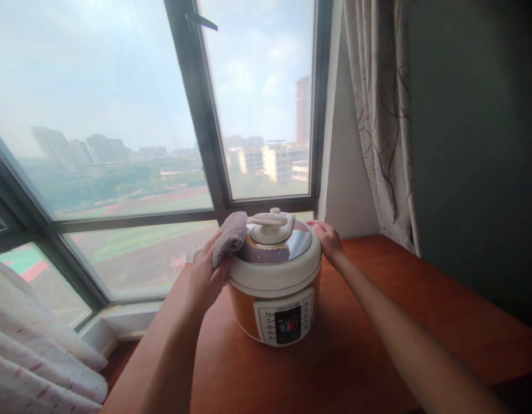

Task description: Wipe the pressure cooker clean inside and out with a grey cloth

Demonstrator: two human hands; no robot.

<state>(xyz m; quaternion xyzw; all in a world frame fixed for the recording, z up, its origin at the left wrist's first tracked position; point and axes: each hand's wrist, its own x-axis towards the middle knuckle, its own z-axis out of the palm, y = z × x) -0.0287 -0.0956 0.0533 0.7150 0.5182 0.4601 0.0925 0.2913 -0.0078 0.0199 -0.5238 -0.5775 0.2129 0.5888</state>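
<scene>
A white and orange-brown electric pressure cooker [276, 280] stands upright on the wooden table, its control panel turned towards me. Its lid [302, 240] is on, with a pale handle [270, 229] on top. My left hand [207, 277] is closed on a folded greyish-mauve towel [231, 237], which presses against the left edge of the lid. On the opposite side, my right hand [329, 241] grips the cooker's rim at the right rear. Some of its fingertips are hidden behind the rim.
The reddish-brown table [369, 287] reaches up to a large window with a dark frame [196, 109]. A patterned curtain [384, 115] hangs at the right, and a pale one [37, 345] at the lower left. A dark wall [468, 144] fills the right side.
</scene>
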